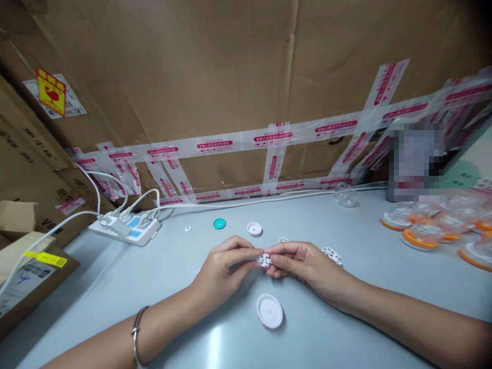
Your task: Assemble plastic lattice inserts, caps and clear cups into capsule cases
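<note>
Between my fingertips is a small white part with cut-outs [264, 260]. My left hand [226, 264] pinches its left side, and my right hand [298, 260] grips it from the right. Below them on the table lies a round white disc [269, 311]. Behind my hands are a shallow white round cup [254, 229], a teal ring [219, 224] and a tiny white piece [188, 228]. A white perforated disc [331, 255] is partly hidden behind my right hand, and another small white piece [283, 239] shows just above its fingers.
A white power strip [128, 228] with plugged cables sits at the left, beside cardboard boxes [42, 277]. Several orange-and-white clear-topped pieces [423, 233] stand at the right, near a blurred upright object [415, 161]. A clear part [346, 197] lies before the large taped carton [215, 77].
</note>
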`<state>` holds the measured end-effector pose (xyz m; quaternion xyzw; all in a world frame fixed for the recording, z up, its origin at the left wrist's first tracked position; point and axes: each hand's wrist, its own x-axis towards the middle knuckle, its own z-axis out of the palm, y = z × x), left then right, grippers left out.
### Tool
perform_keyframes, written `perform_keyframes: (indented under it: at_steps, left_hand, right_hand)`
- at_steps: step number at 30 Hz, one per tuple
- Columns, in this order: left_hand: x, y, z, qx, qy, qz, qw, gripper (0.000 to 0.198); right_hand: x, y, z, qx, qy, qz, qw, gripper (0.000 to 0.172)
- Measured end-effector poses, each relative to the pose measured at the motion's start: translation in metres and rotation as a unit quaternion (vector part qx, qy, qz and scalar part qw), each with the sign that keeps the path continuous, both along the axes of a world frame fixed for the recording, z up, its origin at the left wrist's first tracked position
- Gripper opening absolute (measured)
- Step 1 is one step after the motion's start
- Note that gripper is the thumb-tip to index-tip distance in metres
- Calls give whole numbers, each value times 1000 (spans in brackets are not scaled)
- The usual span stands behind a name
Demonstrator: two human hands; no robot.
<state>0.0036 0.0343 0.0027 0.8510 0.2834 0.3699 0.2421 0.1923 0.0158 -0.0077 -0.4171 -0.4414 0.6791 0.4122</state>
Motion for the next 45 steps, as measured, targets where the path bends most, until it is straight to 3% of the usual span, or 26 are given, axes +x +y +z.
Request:
perform_keyframes:
  at_steps: [25, 36, 42, 45]
  left_hand:
    - [2, -2, -5, 178, 74, -5, 981, 20]
    - [3, -4, -6, 189, 58, -7, 980, 19]
    - [2, -3, -5, 240, 33, -10, 970, 16]
    - [2, -2, -5, 234, 23, -7, 972, 14]
  right_hand:
    - [-2, -1, 1, 11, -16, -3, 1000, 29]
    - [-4, -5, 6, 24, -23, -19, 999, 28]
    - [-3, -6, 7, 16, -21, -20, 999, 26]
    - [-3, -6, 7, 19, -3, -10, 1000, 33]
